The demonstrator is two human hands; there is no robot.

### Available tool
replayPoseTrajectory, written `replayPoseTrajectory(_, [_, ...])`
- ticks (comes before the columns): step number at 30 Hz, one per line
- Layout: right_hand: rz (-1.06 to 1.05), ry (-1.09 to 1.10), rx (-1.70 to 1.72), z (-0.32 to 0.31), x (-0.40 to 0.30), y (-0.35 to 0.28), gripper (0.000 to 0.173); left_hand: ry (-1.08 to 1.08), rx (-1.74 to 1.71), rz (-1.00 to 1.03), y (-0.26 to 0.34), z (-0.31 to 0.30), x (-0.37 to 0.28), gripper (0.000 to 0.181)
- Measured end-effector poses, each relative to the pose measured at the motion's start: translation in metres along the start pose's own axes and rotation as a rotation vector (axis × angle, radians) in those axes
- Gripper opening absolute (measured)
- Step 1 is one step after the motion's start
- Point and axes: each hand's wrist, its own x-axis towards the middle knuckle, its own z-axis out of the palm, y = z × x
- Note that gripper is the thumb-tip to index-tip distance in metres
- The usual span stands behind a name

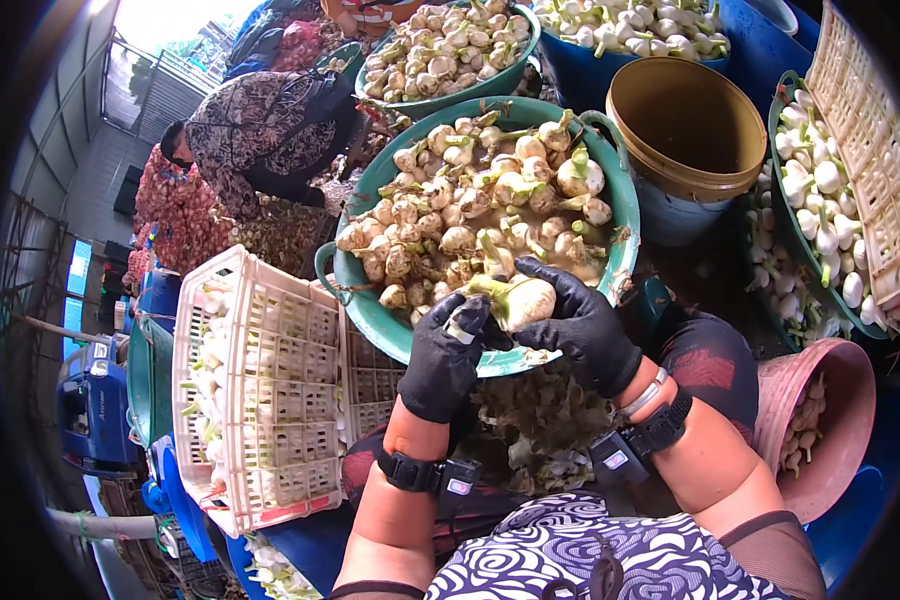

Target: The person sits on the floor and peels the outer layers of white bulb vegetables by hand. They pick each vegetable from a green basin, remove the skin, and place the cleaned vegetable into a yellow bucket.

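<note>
A pale garlic bulb (pixel 534 303) with a thick green stem is held between my two black-gloved hands, over the near rim of a green plastic tub (pixel 360 319). My left hand (pixel 450 356) grips it from the stem side; a whitish scrap (pixel 462 328) shows at its thumb. My right hand (pixel 589 330) cups the bulb from the right, fingers curled around its far side. Inside the tub, soil-stained garlic bulbs (pixel 461 240) with short cut stems sit in murky brown water. Where the gloves wrap the held bulb, its underside is hidden.
Left stands a white plastic crate (pixel 285 390) of cleaned garlic. A brown-rimmed bucket (pixel 686 180) is beyond the tub's right side. Near my right arm lies a tilted pink bucket (pixel 847 420). Another green tub (pixel 787 195) holds white garlic. A co-worker (pixel 262 142) bends over at upper left.
</note>
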Motion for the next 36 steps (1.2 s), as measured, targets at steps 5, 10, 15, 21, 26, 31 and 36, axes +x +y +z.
replayPoseTrajectory(5, [0.040, -0.010, 0.018, -0.003, -0.002, 0.002, 0.069, -0.018, -0.220, -0.238, -0.002, 0.001, 0.004, 0.017])
replayPoseTrajectory(10, [0.388, -0.051, 0.306, -0.005, 0.005, 0.006, 0.037, 0.054, 0.252, 0.046, -0.029, -0.008, 0.003, 0.014])
replayPoseTrajectory(15, [0.487, -0.139, 0.464, -0.008, 0.001, 0.004, 0.037, 0.101, 0.760, 0.427, -0.028, -0.013, 0.009, 0.011])
replayPoseTrajectory(21, [-0.115, 0.133, -0.363, 0.007, -0.004, 0.010, 0.049, 0.020, -0.147, 0.000, -0.018, -0.001, -0.004, 0.012])
replayPoseTrajectory(26, [-0.142, 0.043, -0.480, 0.002, -0.004, 0.004, 0.049, -0.016, 0.287, 0.100, -0.017, -0.008, -0.005, 0.012])
replayPoseTrajectory(31, [0.429, -0.177, 0.219, 0.001, -0.006, 0.000, 0.030, -0.023, 0.820, 0.432, -0.001, -0.002, -0.001, 0.011])
replayPoseTrajectory(36, [0.290, -0.189, 0.224, 0.001, -0.008, -0.011, 0.034, 0.018, 0.506, 0.272, -0.013, 0.001, 0.005, 0.018])
